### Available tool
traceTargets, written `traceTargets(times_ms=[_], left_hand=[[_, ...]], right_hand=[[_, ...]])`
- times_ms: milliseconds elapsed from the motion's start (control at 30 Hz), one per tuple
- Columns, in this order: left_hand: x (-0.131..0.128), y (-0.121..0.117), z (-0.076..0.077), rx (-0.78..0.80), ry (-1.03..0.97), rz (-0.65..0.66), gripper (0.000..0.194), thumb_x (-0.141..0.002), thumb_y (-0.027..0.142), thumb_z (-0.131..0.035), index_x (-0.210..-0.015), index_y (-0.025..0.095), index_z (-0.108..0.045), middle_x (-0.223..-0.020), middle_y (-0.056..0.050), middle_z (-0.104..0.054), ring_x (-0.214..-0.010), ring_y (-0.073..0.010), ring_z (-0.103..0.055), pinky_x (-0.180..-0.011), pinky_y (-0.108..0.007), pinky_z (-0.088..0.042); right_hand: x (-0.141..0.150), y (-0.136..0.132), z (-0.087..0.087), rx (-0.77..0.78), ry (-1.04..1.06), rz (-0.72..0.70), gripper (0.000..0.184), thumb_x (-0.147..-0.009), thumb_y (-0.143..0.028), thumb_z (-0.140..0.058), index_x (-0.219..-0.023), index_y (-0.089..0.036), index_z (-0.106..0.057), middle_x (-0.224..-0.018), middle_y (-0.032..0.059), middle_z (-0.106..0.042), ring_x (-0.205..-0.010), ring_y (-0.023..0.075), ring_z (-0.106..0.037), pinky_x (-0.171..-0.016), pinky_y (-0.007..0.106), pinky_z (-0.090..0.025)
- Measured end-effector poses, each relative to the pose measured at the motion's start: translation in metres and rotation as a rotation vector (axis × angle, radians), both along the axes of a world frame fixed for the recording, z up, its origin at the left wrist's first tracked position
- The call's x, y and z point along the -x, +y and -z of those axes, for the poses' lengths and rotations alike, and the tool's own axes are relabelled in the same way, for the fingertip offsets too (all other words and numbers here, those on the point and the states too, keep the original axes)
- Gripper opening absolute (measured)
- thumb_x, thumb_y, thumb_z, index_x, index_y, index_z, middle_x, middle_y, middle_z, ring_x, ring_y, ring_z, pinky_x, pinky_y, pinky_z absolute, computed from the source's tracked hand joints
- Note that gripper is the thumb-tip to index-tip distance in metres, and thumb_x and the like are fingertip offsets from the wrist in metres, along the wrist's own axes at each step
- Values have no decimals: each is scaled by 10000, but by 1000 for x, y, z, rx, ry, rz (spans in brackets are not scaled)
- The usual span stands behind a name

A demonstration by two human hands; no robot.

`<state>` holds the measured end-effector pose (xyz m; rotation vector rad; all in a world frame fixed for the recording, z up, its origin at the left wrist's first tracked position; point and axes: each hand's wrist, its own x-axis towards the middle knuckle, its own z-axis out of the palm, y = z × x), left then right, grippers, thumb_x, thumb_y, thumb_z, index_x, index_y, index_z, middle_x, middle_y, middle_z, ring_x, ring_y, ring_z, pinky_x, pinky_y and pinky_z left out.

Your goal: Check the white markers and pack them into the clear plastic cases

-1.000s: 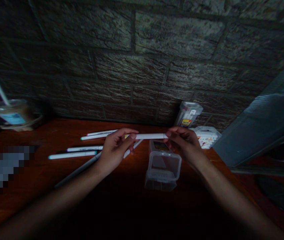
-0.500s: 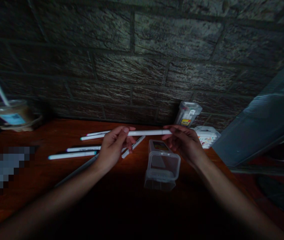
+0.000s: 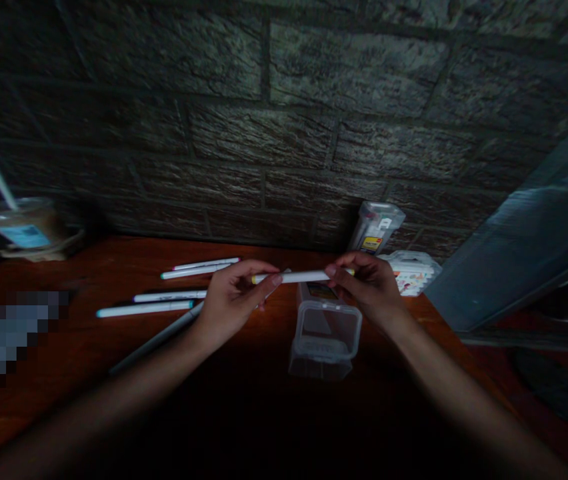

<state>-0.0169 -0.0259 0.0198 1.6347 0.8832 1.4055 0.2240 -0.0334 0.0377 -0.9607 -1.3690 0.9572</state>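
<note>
A white marker (image 3: pixel 305 276) with yellow ends is held level in the air between both hands. My left hand (image 3: pixel 231 293) pinches it near its left end, and my right hand (image 3: pixel 371 283) grips the other end. Just below the marker, an open clear plastic case (image 3: pixel 328 333) lies on the wooden table (image 3: pixel 244 400). Several other white markers lie left of my left hand, among them a teal-ended marker (image 3: pixel 145 309) and a purple-ended marker (image 3: pixel 170 296). My left hand and forearm partly hide some of them.
Against the brick wall (image 3: pixel 259 147) stands a clear case with a yellow label (image 3: pixel 377 227). Beside it is a white patterned box (image 3: pixel 411 273). A plastic cup with a straw (image 3: pixel 27 227) stands in a holder at the far left. A blurred-out object (image 3: pixel 11 340) lies nearer on the left.
The marker has come slightly lower, and its yellow ends now show. My left fingers have shifted along it, and my left hand now covers more of the loose marker behind.
</note>
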Motion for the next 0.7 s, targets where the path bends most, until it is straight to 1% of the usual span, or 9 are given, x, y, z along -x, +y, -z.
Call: traceTargets(times_ms=[100,200,267,333,433,533,600,700], left_hand=[[0,-1,-1,8,-18,16,201,-898,341,-742,-965,158,-790,-579,12,-659,-466,-111,-582,-469,-224,-477],[0,1,0,33,-49,21,239,-947,374,-684,-975,159,-784,-598,10,-663,-464,-111,-589,-485,-234,-485],[1,4,1,47,-59,8,272,-962,407,-666,-935,158,-774,-613,10,-654,-448,-101,-574,-469,-230,-467],[2,6,2,52,-68,-2,317,-974,446,-650,-891,159,-758,-584,23,-605,-431,-94,-551,-451,-224,-447],[2,6,4,44,-57,-5,322,-973,468,-653,-903,167,-745,-529,48,-539,-413,-90,-532,-431,-212,-423],[2,4,5,36,-1,4,263,-948,425,-693,-957,167,-742,-511,49,-564,-409,-86,-520,-417,-195,-399],[1,3,5,43,19,17,236,-918,391,-728,-981,164,-745,-539,40,-603,-415,-80,-514,-409,-185,-390],[0,3,6,62,5,30,234,-895,369,-749,-1001,160,-756,-579,32,-626,-426,-75,-516,-405,-181,-391]], right_hand=[[0,1,0,20,39,-23,299,-822,-469,-844,-727,-207,-735,-604,5,-713,-437,86,-518,-406,219,-376],[0,2,1,36,77,-45,294,-852,-484,-813,-774,-205,-766,-625,14,-726,-438,89,-514,-396,222,-367],[-1,2,1,49,98,-57,280,-858,-489,-804,-837,-210,-791,-650,22,-741,-450,98,-529,-392,226,-366],[-1,1,1,57,108,-68,256,-855,-475,-811,-902,-222,-806,-690,25,-762,-464,100,-539,-394,227,-367],[-2,2,2,44,62,-70,231,-822,-417,-853,-965,-241,-814,-721,15,-774,-463,91,-529,-402,230,-366],[-2,3,4,5,-13,-39,216,-766,-373,-901,-906,-235,-812,-609,-20,-709,-433,80,-482,-392,227,-325],[-2,3,5,-13,-32,-16,207,-740,-364,-919,-847,-229,-803,-551,-39,-656,-420,72,-447,-383,220,-294],[-1,3,3,-2,-1,-14,204,-749,-381,-912,-817,-224,-799,-565,-33,-661,-437,69,-462,-389,208,-302]])
